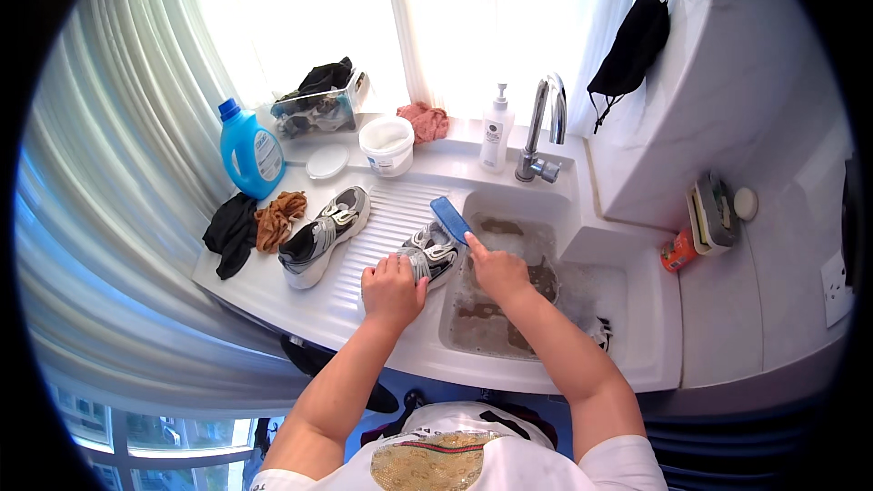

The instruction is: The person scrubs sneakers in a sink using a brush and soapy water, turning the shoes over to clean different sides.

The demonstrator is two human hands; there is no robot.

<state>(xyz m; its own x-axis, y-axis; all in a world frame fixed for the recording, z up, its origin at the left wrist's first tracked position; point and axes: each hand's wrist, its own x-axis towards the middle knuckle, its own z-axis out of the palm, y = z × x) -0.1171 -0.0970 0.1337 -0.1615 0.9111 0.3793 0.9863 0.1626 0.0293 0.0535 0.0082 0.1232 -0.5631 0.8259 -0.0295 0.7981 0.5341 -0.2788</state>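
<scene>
My left hand [393, 291] is closed on the heel end of a grey and white sneaker [433, 256], which lies on the ribbed drainboard beside the sink. In my right hand [498, 271] is a blue scrub brush [449, 218], the index finger stretched along it. Its head is over the sneaker's toe, close to the basin's left edge; whether the bristles touch is hidden. The matching sneaker [326, 236] stands farther left on the drainboard. Murky, foamy water [491, 295] lies in the sink [655, 345] to the right.
Behind the drainboard stand a blue detergent bottle [251, 150], a white tub [386, 147], its lid [327, 162] and a clear bin [323, 109]. A pump bottle [496, 132] stands near the faucet [536, 132]. Black cloth [232, 235] and brown cloth [280, 220] lie at left.
</scene>
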